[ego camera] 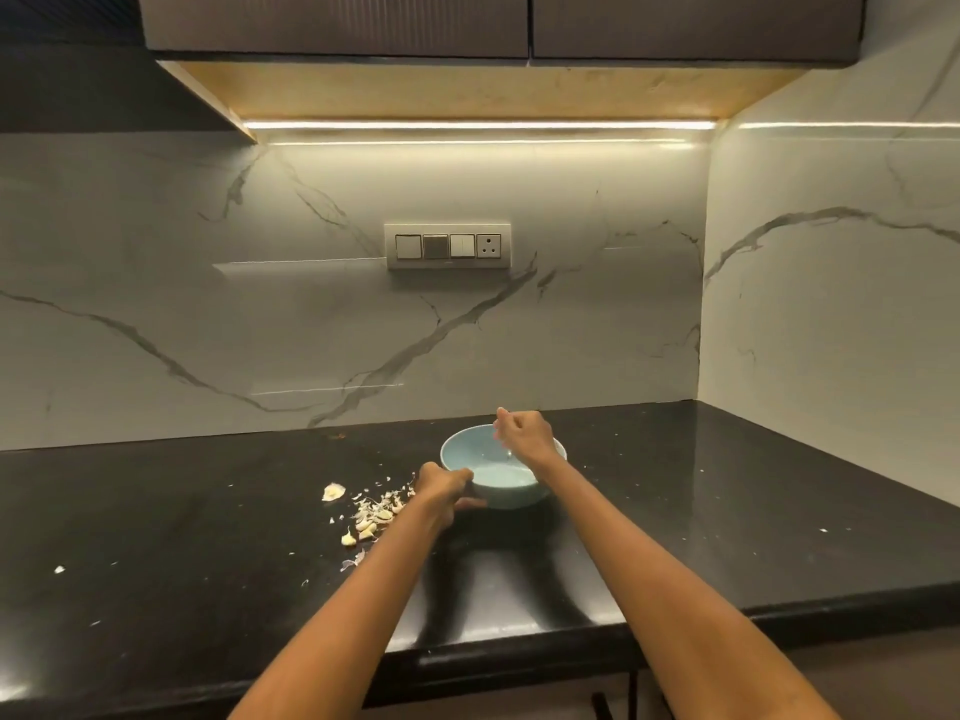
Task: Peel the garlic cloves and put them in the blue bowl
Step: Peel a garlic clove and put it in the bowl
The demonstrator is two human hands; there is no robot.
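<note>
left hand (441, 485): fingers gripping the blue bowl (498, 472) rim.
right hand (522, 433): fingers curled over bowl; contents unclear.
risk: bowl sliding across the desk (727, 511).

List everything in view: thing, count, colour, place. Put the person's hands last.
bowl: one, light blue, on the counter near the wall
garlic cloves and peels: a loose pile, whitish, left of the bowl
counter: one, black, scattered with small white flecks
switch panel: one, cream, on the marble wall
light strip: one, warm white, under the cabinets
left hand: grips the bowl's near-left rim
right hand: over the bowl, fingers curled; a pale bit at the fingertips, unclear what
</note>
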